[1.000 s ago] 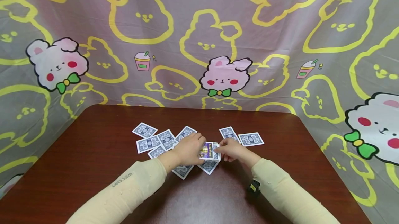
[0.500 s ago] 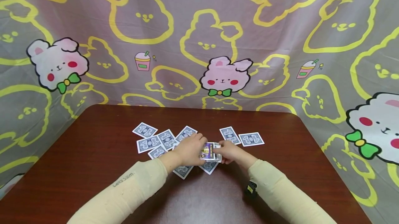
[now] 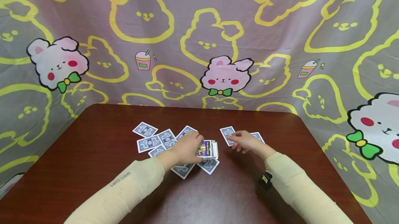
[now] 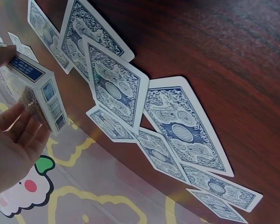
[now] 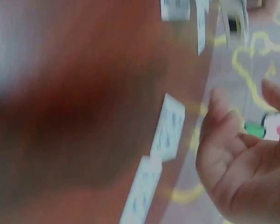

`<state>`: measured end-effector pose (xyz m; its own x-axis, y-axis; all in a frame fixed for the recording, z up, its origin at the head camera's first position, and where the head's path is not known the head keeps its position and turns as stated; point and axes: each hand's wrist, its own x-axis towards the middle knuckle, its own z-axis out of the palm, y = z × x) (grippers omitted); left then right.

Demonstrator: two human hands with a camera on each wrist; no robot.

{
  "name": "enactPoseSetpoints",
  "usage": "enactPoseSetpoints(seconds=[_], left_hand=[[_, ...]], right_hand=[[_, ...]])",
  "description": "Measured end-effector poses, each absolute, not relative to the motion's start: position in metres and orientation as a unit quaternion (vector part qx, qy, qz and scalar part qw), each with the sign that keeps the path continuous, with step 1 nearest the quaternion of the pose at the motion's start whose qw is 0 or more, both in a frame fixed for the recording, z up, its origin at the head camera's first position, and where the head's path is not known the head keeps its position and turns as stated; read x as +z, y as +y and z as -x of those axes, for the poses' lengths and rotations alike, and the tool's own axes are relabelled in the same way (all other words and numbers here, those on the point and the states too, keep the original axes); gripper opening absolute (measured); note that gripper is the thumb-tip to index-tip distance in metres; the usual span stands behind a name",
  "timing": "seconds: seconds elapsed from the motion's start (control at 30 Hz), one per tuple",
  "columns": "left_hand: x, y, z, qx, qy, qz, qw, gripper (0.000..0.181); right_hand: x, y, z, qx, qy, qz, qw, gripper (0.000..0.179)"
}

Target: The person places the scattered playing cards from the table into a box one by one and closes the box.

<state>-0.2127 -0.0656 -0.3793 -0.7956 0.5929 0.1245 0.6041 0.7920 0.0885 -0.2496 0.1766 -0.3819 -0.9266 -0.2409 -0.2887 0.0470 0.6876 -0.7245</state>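
Note:
My left hand (image 3: 188,148) grips a playing card box (image 3: 205,149) above several blue-backed playing cards (image 3: 148,144). In the left wrist view the thumb lies on the box's top edge and the fingers support it from the other side. The box's end facing right in the head view looks open, with white flaps. To the right, my right hand (image 3: 247,141) hovers over two more face-down cards, its fingers loosely bent and nothing between them. Its fingertips overlap the nearer card (image 3: 227,134) in the head view; the hand partly covers the farther card (image 3: 258,136).
All of this is on a dark reddish-brown table (image 3: 199,196). A patterned curtain (image 3: 174,37) with rabbit and bear drawings surrounds its back and sides. A small dark device (image 3: 266,179) is worn on the right wrist.
My right hand first moved in to the box's open end, then let go and moved right, over the two cards there. The left hand keeps holding the box at nearly the same spot.

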Motion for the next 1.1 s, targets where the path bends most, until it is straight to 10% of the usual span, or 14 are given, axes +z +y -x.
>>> enactPoseSetpoints(seconds=[0.3, 0.53, 1.1], left_hand=[[-0.381, -0.068, 0.214, -0.056, -0.945, 0.318, 0.045, 0.057], [-0.380, -0.068, 0.213, -0.054, -0.948, 0.312, 0.034, 0.058], [-0.383, -0.070, 0.215, -0.052, -0.950, 0.306, 0.038, 0.059]], right_hand=[[-0.391, 0.234, 0.279, -0.114, 0.981, 0.144, 0.056, 0.030], [-0.399, 0.250, 0.287, -0.092, 0.976, 0.169, 0.106, 0.065], [-0.393, 0.259, 0.291, -0.116, 0.975, 0.102, 0.161, 0.053]])
